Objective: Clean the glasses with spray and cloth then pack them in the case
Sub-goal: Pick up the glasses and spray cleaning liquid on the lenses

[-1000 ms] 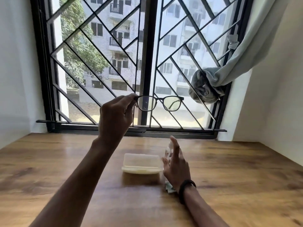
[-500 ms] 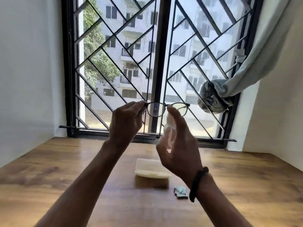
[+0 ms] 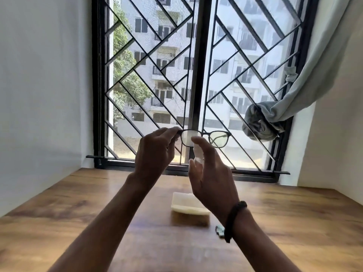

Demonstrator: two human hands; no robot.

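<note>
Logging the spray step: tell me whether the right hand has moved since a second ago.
Yes. The right hand rose from the table beside the case and now holds the spray bottle up by the glasses.
</note>
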